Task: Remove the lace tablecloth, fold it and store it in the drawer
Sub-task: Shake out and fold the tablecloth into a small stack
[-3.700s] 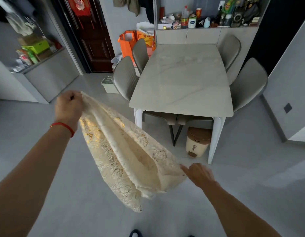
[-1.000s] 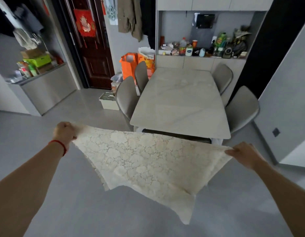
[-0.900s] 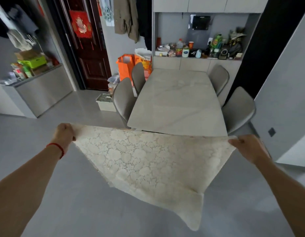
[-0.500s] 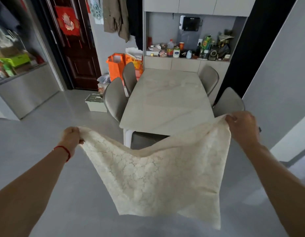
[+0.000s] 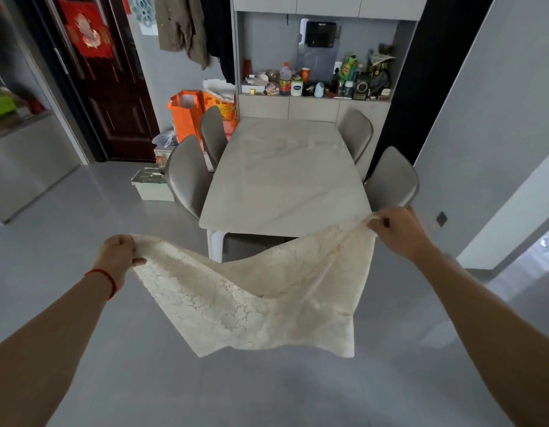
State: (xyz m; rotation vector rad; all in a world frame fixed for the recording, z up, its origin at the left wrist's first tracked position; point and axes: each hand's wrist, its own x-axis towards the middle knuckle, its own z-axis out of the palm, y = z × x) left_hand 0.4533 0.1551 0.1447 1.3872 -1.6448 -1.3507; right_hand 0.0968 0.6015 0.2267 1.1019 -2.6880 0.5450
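Note:
The cream lace tablecloth [image 5: 260, 303] hangs in the air in front of me, folded over and sagging in the middle. My left hand [image 5: 117, 257], with a red string on its wrist, grips one upper corner. My right hand [image 5: 399, 231] grips the other upper corner and is held higher. The cloth's lower edge dangles above the grey floor. Behind it stands the bare marble dining table [image 5: 285, 174]. No drawer can be made out from here.
Grey chairs [image 5: 187, 177] stand on both sides of the table. A cluttered sideboard niche [image 5: 316, 84] is behind it, orange bags [image 5: 187, 115] and a white box [image 5: 151, 186] at its left. A dark red door [image 5: 107, 78] is at the back left.
The bunched cloth has been spread out between both hands. In the last second my right hand rose and came inward, so the top edge now sags in the middle.

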